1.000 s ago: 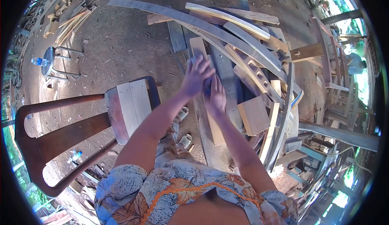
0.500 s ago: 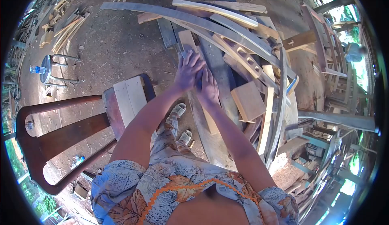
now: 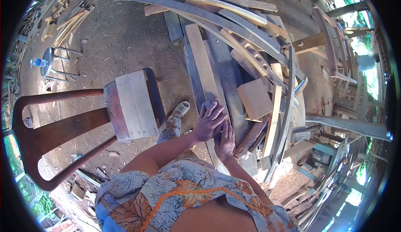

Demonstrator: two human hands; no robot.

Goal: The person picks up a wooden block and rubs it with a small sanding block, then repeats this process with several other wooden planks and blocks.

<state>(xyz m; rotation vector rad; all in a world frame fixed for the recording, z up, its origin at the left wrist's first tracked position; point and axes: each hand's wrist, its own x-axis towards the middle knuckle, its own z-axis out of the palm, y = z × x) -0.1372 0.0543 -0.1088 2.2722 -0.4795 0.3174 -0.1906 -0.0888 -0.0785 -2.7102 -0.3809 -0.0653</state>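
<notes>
Pressing: both hands are laid flat on a pale plank (image 3: 204, 71), near its close end, and something small and grey is glimpsed under the fingers, too hidden to be named.
Left hand (image 3: 210, 121): it is spread palm-down across the plank, fingers fanned toward the far end, so that weight is borne down through the straightened arm; its grip is flattened on the grey thing and the wood, not curled round either.
Right hand (image 3: 226, 139): it is tucked just behind and partly under the left, also palm-down on the plank; whether its grip is closed on anything cannot be told, since the left hand covers it.
Plank: it is set lengthwise away from the body on top of a grey board (image 3: 229, 75), which serves as a bench, so that its whole face is offered to the hands.
Pile: curved rails (image 3: 200, 12) and a slotted piece (image 3: 246, 52) are stacked beyond and to the right, with a square offcut (image 3: 255, 99) resting just beside the plank.
Chair (image 3: 62, 127): it is lying to the left on the dirt floor (image 3: 125, 40), with two pale boards (image 3: 134, 102) laid across its seat, well apart from the hands.
Foot: a sandal (image 3: 179, 108) is planted between chair and plank, seemingly as a brace for the lean.
Stool (image 3: 52, 63): it is standing far left, a bottle (image 3: 38, 63) on it.
</notes>
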